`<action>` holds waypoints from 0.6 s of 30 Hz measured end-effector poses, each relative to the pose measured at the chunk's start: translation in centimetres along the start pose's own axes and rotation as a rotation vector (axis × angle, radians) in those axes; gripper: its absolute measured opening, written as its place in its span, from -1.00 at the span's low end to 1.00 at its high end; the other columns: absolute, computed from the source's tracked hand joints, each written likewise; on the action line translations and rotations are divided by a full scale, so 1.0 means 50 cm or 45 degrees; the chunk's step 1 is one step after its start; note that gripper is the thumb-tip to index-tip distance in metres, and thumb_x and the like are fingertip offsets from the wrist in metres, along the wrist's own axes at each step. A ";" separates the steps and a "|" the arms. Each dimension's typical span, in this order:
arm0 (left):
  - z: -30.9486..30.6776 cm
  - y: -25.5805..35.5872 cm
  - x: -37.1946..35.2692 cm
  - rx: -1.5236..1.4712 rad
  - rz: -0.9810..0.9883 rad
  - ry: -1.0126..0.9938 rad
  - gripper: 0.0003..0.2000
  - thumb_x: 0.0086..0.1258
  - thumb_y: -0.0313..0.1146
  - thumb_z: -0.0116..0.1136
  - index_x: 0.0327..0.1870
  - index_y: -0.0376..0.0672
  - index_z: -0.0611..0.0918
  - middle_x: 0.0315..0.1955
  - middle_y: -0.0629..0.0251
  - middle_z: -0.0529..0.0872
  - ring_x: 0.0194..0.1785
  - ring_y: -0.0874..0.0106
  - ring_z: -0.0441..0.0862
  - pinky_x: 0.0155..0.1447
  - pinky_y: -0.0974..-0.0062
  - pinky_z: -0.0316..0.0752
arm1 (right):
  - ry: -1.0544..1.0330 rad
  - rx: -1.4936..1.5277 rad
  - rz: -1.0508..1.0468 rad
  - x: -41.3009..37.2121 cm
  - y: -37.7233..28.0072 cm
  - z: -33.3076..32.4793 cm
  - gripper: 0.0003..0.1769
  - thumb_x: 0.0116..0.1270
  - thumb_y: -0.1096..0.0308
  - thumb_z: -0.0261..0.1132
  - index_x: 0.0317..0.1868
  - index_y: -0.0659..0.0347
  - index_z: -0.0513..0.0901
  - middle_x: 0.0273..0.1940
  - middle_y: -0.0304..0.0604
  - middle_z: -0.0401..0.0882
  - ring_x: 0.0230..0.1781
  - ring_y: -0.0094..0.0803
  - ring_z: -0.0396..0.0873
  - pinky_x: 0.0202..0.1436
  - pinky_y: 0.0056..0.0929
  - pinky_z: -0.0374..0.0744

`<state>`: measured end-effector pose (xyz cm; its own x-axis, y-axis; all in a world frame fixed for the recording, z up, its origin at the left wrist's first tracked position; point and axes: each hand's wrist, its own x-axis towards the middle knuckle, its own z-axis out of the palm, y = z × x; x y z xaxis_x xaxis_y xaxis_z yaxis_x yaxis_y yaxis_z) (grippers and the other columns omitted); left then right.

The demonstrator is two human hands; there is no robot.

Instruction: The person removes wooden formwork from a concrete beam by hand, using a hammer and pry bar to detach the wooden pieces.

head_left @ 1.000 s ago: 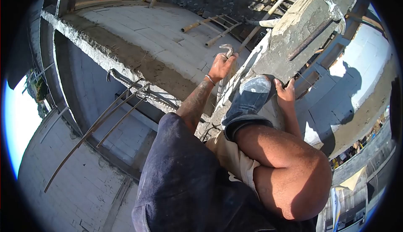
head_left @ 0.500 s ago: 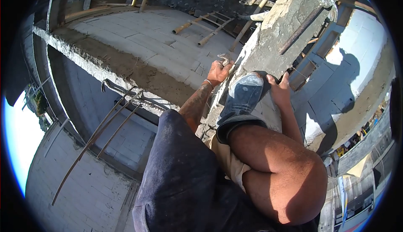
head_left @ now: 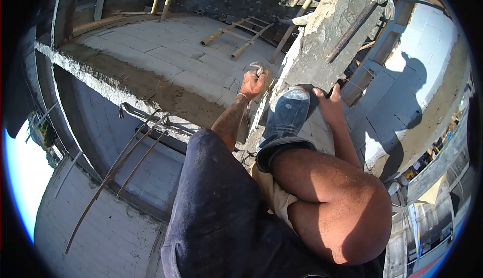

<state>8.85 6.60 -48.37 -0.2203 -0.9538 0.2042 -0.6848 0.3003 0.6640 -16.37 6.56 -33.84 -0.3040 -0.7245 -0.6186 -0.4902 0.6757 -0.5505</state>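
Observation:
My left hand (head_left: 253,84) is closed around the bent top of a steel rebar (head_left: 258,68) that sticks up beside a rough concrete beam (head_left: 332,36). On the beam's other side, my right hand (head_left: 329,105) lies against the concrete, fingers spread, right beside my blue rubber boot (head_left: 288,111). That boot is planted on the beam. My bare knee (head_left: 347,217) and dark shorts (head_left: 221,212) fill the lower part of the view.
A block-paved slab (head_left: 171,51) with a crumbling concrete edge (head_left: 95,76) lies to the left. Several bent rebars (head_left: 126,157) jut out over a long drop. Bamboo ladders (head_left: 241,31) and poles rest on the slab. Far below on the right are walls and a street (head_left: 437,177).
The view has drifted so both hands, the boot and the beam sit a little higher and further left. My left hand stays on the rebar and my right hand stays on the concrete.

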 end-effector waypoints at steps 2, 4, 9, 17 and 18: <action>-0.036 -0.014 0.002 -0.129 -0.337 -0.166 -0.82 0.22 -0.36 0.00 -0.42 -0.30 0.59 -0.74 0.09 0.43 -0.60 0.23 0.37 -0.37 0.32 0.33 | 0.005 0.036 -0.017 0.002 0.001 0.002 -0.10 0.07 0.03 0.31 0.18 0.59 0.14 0.03 0.32 0.39 0.11 0.04 0.39 0.14 -0.29 0.34; -0.089 0.022 0.007 -0.457 -0.863 -0.367 -0.88 0.19 -0.41 0.08 -0.48 -0.27 0.54 -0.63 0.14 0.51 -0.52 0.27 0.45 -0.36 0.31 0.33 | 0.000 0.067 -0.027 -0.001 -0.001 -0.004 -0.10 0.08 0.05 0.32 0.18 0.60 0.13 0.01 0.34 0.41 0.09 0.04 0.41 0.12 -0.29 0.36; -0.081 0.068 -0.097 -0.307 -0.308 -0.424 -0.88 0.08 -0.53 0.13 -0.34 -0.24 0.61 -0.45 0.17 0.57 -0.39 0.26 0.50 -0.30 0.30 0.36 | -0.039 0.111 -0.119 0.002 0.011 0.003 -0.16 0.12 0.13 0.32 0.16 0.62 0.14 -0.06 0.32 0.45 -0.02 0.01 0.48 -0.01 -0.30 0.43; -0.085 0.006 -0.009 -0.192 -1.122 -0.375 -0.73 0.25 -0.22 0.09 -0.35 -0.31 0.58 -0.60 0.08 0.50 -0.43 0.07 0.47 -0.30 0.22 0.36 | -0.054 -0.013 0.015 -0.012 -0.038 -0.011 -0.17 0.13 0.03 0.27 0.14 0.59 0.18 0.00 0.35 0.41 0.07 0.07 0.41 0.10 -0.27 0.35; -0.067 -0.018 0.001 -0.219 -1.204 -0.296 -0.68 0.24 -0.16 0.07 -0.39 -0.33 0.56 -0.64 0.03 0.48 -0.46 0.04 0.44 -0.29 0.21 0.35 | -0.035 -0.012 0.011 -0.007 -0.040 -0.007 -0.17 0.13 0.03 0.27 0.14 0.59 0.18 0.00 0.35 0.41 0.07 0.07 0.41 0.10 -0.27 0.35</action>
<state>11.75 6.27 -46.54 0.2218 -0.7698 -0.5986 -0.5426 -0.6075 0.5802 -15.58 5.39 -32.33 -0.2860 -0.7146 -0.6384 -0.4957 0.6805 -0.5396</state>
